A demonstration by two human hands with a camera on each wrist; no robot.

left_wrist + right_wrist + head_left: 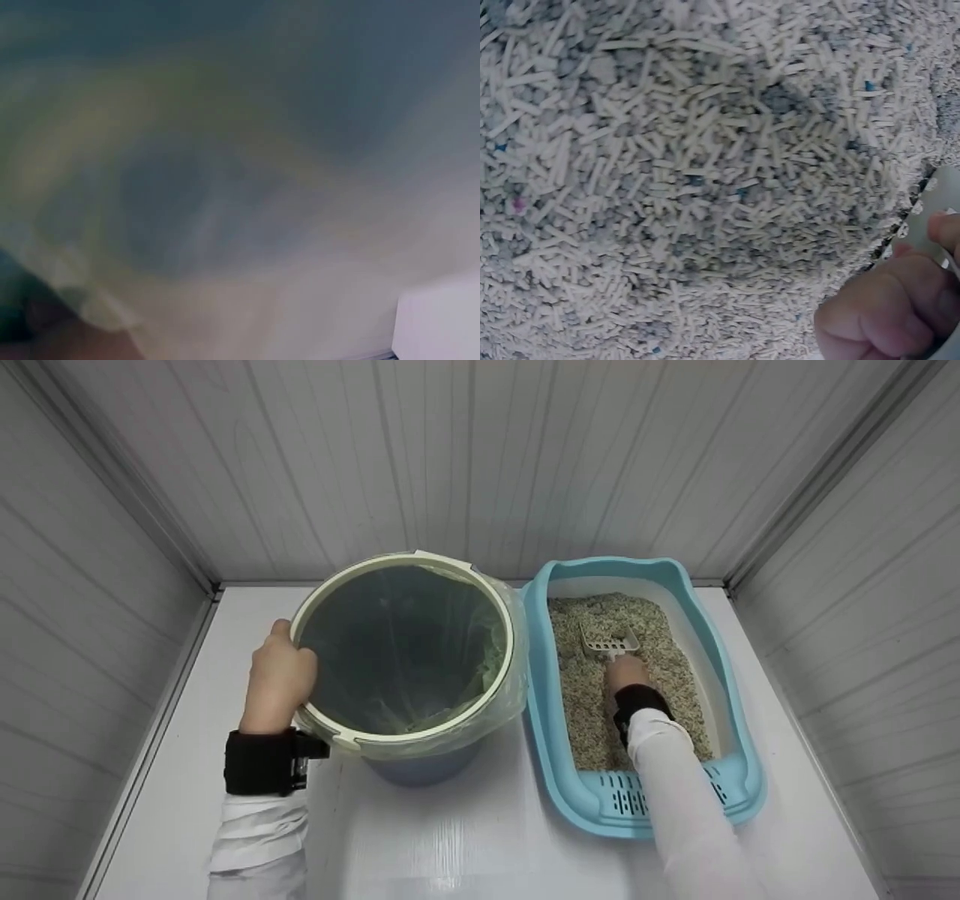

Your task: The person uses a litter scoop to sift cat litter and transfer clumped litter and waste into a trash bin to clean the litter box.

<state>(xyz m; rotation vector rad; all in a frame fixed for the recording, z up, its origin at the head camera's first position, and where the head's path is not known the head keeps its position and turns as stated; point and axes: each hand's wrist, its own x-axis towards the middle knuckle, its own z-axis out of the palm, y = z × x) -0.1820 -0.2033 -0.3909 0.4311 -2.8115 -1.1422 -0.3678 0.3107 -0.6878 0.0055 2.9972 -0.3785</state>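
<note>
At the bin's left side, my left hand (pixel 281 675) grips the pale rim (pixel 375 561) of a round trash bin (pixel 420 769). A thin translucent greenish bag (pixel 516 690) lines it and hangs over the edge. My right hand (pixel 627 675) holds a pale slotted litter scoop (pixel 611 647) by its handle, low in the blue litter box (pixel 551 720). The scoop's head lies in the cat litter (pixel 589 697), with some litter in it. Close up in the right wrist view, curled fingers (pixel 885 307) hold the scoop (pixel 943 191) beside pale stick-like grains. The left wrist view is mostly blurred plastic.
The litter box stands close against the bin's right side. Its front lip (pixel 600 802) has slots. Bin and box both rest on a white surface (pixel 442 840), enclosed at the back and sides by grey panel walls (pixel 465 457).
</note>
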